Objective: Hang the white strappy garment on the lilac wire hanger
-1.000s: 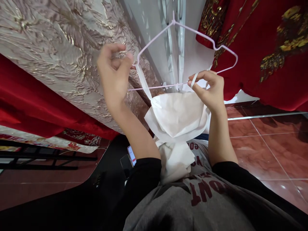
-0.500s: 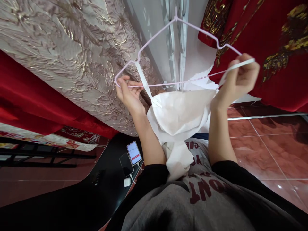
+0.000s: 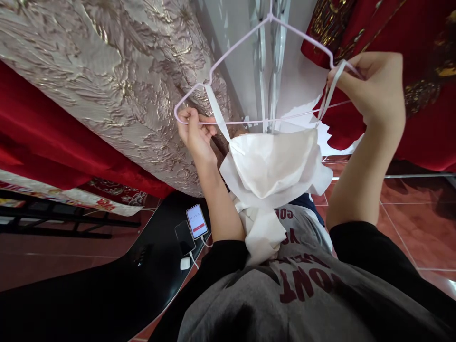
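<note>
A pale pink clothes hanger (image 3: 235, 46) is held up in front of me, its hook running out of the top of the view. My left hand (image 3: 198, 130) pinches the hanger's lower left corner and bar. From the hanger's left notch, one white strap of a white garment (image 3: 276, 164) runs down to its top edge. The other strap (image 3: 335, 88) loops over the hanger's right shoulder, with the fingers of my right hand (image 3: 374, 80) closed on it there. Below the bar the garment hangs against my shirt, its lower part bunched.
Two phones on cables, one with a lit screen (image 3: 197, 222), and a white earbud case (image 3: 185, 263) lie on a black tabletop (image 3: 107, 294) at lower left. Embossed beige fabric (image 3: 117, 85) hangs to the left and red embroidered cloth (image 3: 420, 133) to the right. The floor (image 3: 413, 213) is red tile.
My right hand has moved up and outward, bringing the right strap over the hanger's right shoulder. My left hand keeps its grip on the left corner.
</note>
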Tool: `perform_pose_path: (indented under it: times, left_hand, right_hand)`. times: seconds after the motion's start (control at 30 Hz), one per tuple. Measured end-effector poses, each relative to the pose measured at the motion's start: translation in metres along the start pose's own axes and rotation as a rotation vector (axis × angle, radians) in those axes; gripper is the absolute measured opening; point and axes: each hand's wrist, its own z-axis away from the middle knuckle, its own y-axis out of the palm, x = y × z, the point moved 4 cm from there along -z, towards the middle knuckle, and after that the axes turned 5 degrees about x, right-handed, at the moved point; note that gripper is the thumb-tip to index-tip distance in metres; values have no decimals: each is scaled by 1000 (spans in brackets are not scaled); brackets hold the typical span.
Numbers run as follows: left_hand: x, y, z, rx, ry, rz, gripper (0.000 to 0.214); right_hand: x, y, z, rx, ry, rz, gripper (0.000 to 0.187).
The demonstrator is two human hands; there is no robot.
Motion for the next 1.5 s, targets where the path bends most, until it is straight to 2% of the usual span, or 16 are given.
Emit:
perform_pose_path:
  times: [0.1, 0.2, 0.27, 0.33, 0.4, 0.43, 0.5, 0.57, 0.63, 0.67, 0.73, 0.8, 0.9, 1.2, 1.33, 1.5]
  left_hand:
    - [2, -1, 1, 33, -46, -58, 12]
    - [4, -2, 1, 71, -60, -61, 10]
    - [6, -4, 0, 83, -49, -82, 9]
    - [9, -5, -2, 85, -26, -120, 7]
    - [8, -5, -1, 63, 36, -162, 3]
    - [6, -5, 0, 26, 106, -184, 5]
    - [-6, -4, 9, -91, 315, -238, 19]
    - [-22, -3, 21, -212, 523, -297, 33]
    - [-36, -1, 30, -235, 633, -338, 32]
    - [-42, 1, 32, -189, 640, -355, 25]
    - [-48, 7, 32, -11, 581, -395, 11]
    - [-48, 14, 32, 183, 450, -449, 6]
    - [-48, 18, 35, 300, 319, -467, 11]
    - [-46, 27, 39, 307, 250, -510, 12]
    - [-59, 41, 40, 374, 219, -274, 12]
    - [-81, 32, 29, 227, 175, 76, 36]
  right_hand:
    - [25, -1, 5, -128, -13, 63, 11]
    - [54, 5, 14, -325, -201, 49, 23]
    - [63, 19, 21, -381, -282, -23, 26]
    - [60, 44, 26, -200, -261, -106, 18]
    - [52, 77, 34, 144, -178, -105, 8]
    - [48, 90, 40, 264, -146, -74, 7]
    - [45, 102, 52, 317, -115, -6, 12]
    - [49, 101, 61, 255, -107, 23, 18]
    - [55, 95, 65, 243, -104, 20, 21]
    - [58, 92, 66, 256, -104, 20, 21]
    - [62, 86, 66, 266, -97, 26, 20]
    - [62, 82, 65, 260, -89, 37, 20]
    - [60, 81, 66, 257, -88, 45, 23]
    - [57, 86, 67, 226, -75, 44, 26]
    - [56, 85, 67, 209, -84, 26, 27]
    - [57, 83, 67, 215, -88, 11, 29]
